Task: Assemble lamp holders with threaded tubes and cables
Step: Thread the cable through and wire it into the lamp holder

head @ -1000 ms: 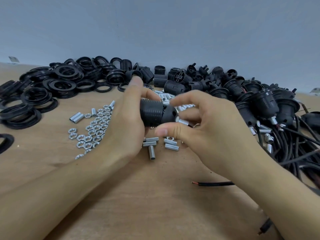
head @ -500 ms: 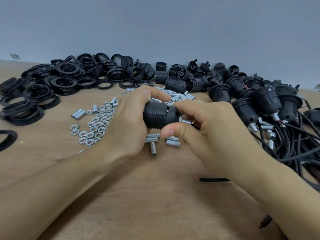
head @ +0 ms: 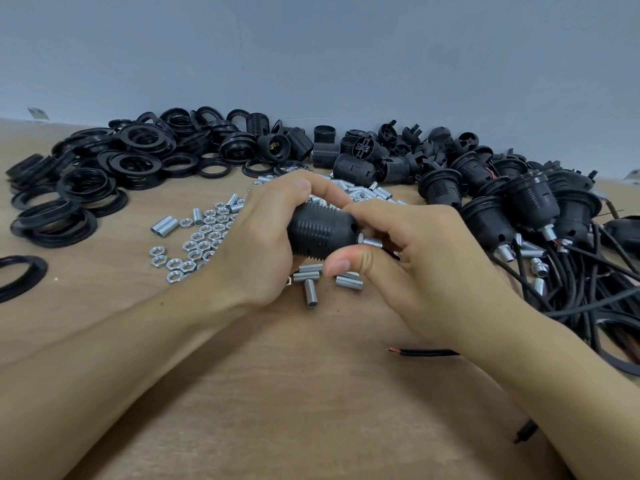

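My left hand grips a black ribbed lamp holder, held on its side above the wooden table. A short silver threaded tube sticks out of the holder's right end. My right hand pinches that tube between thumb and fingers. A black cable with a bared red end lies on the table under my right wrist.
Loose threaded tubes and hex nuts lie under the hands. Black rings are piled at the left, bare holders at the back, and assembled holders with cables at the right.
Both hands with the holder have sunk a little toward the table, and my right fingers have shifted around the tube.
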`<action>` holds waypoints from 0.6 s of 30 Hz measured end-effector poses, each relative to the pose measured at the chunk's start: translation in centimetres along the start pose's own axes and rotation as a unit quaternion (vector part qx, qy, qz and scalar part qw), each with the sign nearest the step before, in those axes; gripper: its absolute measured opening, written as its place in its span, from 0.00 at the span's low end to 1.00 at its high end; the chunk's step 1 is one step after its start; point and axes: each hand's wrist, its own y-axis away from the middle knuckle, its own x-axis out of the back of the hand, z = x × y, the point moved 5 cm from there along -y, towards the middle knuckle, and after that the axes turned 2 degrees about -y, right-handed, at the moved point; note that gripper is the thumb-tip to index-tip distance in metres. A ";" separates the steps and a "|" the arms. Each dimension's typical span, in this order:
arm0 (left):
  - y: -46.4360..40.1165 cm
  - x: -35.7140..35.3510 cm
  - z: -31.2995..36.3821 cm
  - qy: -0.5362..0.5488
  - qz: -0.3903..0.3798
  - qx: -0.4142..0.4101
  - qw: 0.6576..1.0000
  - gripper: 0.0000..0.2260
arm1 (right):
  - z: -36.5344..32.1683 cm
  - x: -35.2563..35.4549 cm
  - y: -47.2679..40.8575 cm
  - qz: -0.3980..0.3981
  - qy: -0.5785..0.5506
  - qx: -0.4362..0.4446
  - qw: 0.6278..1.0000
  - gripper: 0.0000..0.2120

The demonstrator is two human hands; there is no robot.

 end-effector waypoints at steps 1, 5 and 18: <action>-0.1 -0.1 -0.1 -0.005 -0.002 0.000 1.000 0.18 | 0.3 -0.1 -0.1 -0.006 0.006 -0.007 1.000 0.17; -0.3 -0.3 0.4 -0.143 -0.003 -0.070 0.987 0.15 | 2.0 -0.4 -0.2 -0.042 0.052 -0.051 0.996 0.16; -2.1 2.8 0.4 -0.437 0.046 -0.096 0.893 0.12 | 6.1 1.5 -0.3 0.069 0.061 -0.141 0.986 0.16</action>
